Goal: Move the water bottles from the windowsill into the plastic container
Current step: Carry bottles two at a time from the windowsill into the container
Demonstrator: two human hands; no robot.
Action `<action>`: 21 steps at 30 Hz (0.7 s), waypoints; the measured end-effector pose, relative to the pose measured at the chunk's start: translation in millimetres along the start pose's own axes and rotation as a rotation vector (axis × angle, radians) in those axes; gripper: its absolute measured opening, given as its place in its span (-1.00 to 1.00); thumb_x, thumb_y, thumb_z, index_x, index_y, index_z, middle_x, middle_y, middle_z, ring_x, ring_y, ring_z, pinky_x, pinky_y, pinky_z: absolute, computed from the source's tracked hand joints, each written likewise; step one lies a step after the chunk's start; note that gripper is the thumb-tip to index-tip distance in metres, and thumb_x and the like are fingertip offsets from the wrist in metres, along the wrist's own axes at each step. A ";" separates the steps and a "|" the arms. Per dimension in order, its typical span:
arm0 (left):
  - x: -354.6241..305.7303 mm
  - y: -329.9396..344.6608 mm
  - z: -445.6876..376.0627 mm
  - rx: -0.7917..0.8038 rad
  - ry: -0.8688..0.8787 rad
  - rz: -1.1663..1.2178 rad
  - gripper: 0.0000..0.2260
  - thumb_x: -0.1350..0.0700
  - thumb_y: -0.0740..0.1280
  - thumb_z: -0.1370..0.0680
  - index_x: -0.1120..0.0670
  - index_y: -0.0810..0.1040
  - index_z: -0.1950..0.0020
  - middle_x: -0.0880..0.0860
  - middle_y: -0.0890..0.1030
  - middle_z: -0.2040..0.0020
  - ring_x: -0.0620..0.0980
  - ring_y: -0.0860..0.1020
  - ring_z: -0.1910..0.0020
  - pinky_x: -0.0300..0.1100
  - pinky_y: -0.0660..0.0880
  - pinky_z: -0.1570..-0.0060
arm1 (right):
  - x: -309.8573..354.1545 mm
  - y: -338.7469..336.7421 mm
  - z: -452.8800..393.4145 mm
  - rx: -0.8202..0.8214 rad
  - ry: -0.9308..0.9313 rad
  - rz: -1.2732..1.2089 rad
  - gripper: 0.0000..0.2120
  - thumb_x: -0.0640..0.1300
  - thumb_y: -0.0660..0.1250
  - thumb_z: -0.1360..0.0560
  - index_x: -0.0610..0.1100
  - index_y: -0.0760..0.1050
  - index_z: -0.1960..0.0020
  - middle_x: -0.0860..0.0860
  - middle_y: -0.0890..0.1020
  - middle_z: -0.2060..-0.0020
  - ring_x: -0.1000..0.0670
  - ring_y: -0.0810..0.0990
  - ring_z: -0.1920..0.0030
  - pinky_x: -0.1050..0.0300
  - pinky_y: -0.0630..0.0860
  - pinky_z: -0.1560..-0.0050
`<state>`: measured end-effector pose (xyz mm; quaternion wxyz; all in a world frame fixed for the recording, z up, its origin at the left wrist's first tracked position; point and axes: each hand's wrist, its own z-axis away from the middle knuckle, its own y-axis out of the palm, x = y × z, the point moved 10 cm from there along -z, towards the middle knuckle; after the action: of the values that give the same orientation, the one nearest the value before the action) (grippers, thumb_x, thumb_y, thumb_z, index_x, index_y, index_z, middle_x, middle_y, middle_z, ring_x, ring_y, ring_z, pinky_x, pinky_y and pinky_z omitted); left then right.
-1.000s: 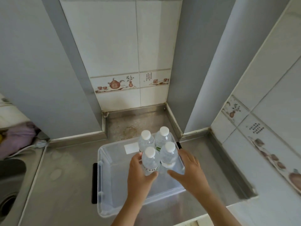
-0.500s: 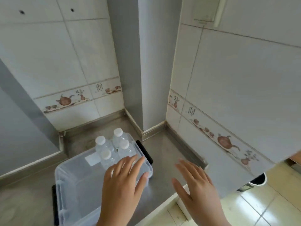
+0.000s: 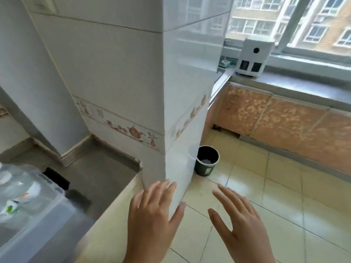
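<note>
Our left hand (image 3: 152,215) and right hand (image 3: 241,223): fingers spread wide, empty, free for next pick. Plastic container (image 3: 28,209) at 9 o'clock on surface, water bottles (image 3: 13,196) inside (blurred). Windowsill (image 3: 303,86) at 2 o'clock; no bottles seen there.

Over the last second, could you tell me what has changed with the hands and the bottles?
Both hands let go of the two front bottles and pulled back. The left hand and right hand now hover open and empty above the floor, as the view has swung right toward the windowsill. The bottles stayed in the container, now at the left edge.
</note>
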<state>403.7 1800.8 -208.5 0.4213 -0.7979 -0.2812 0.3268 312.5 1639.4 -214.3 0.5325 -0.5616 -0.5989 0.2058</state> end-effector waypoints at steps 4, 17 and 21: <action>-70.9 33.6 -0.3 0.085 0.078 0.036 -0.57 -0.18 0.23 -0.49 0.01 0.66 -0.20 -0.03 0.68 -0.15 0.01 0.61 -0.16 -0.02 0.40 -0.12 | -67.3 -44.9 35.4 -0.071 0.134 0.063 -0.51 0.24 0.06 -0.52 0.00 0.54 -0.24 0.08 0.56 -0.26 0.07 0.43 -0.29 -0.11 0.45 -0.23; -264.4 142.6 -98.4 0.166 0.465 0.204 -0.55 -0.20 0.21 -0.51 0.02 0.64 -0.23 -0.04 0.66 -0.18 -0.02 0.53 -0.21 -0.04 0.33 -0.18 | -248.2 -143.5 61.1 -0.324 0.488 0.199 -0.43 0.29 0.00 -0.54 -0.05 0.56 -0.20 0.04 0.59 -0.21 0.04 0.44 -0.23 -0.23 0.51 -0.12; -321.3 192.8 -147.2 0.216 0.590 0.235 -0.54 -0.20 0.21 -0.51 0.02 0.62 -0.26 -0.04 0.65 -0.20 -0.02 0.52 -0.23 -0.03 0.35 -0.19 | -306.9 -157.6 33.1 -0.333 0.574 0.246 -0.44 0.29 -0.02 -0.54 -0.04 0.56 -0.19 0.05 0.58 -0.22 0.05 0.42 -0.24 -0.22 0.51 -0.13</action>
<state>346.9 1402.5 -218.6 0.5261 -0.8359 -0.0172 0.1559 151.5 1332.5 -217.5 0.5515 -0.7436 -0.3781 0.0014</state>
